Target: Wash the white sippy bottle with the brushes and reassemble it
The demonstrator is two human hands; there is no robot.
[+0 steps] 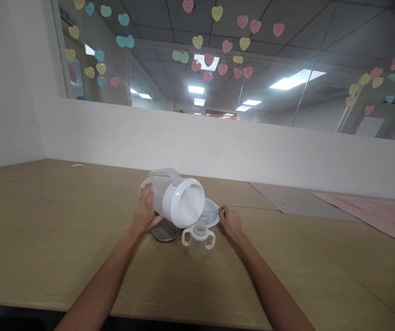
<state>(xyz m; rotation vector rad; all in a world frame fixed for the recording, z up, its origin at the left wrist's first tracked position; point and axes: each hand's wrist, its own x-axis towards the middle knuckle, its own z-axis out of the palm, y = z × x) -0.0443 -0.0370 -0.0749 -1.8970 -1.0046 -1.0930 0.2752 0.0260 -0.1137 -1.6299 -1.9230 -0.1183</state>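
Observation:
My left hand [144, 211] is wrapped round the body of a translucent plastic pitcher [158, 195] with a white lid. The pitcher is tipped on its side, its lid turned to the right and its handle on top. Just below the lid stands an upright baby bottle [197, 244] with two white side handles and an uncapped neck. My right hand [230, 219] has its fingers curled at the right rim of a pale blue bowl [213, 212] behind the bottle. A round grey metal dish [165, 231] lies partly hidden under the pitcher.
A pink cloth [376, 214] lies on the wooden table [63, 239] at the right, by a grey sheet [297, 204]. A small pale yellow scrap [76, 165] is at the back left. Behind the table rises a white wall [115, 133] below a window with heart-shaped notes.

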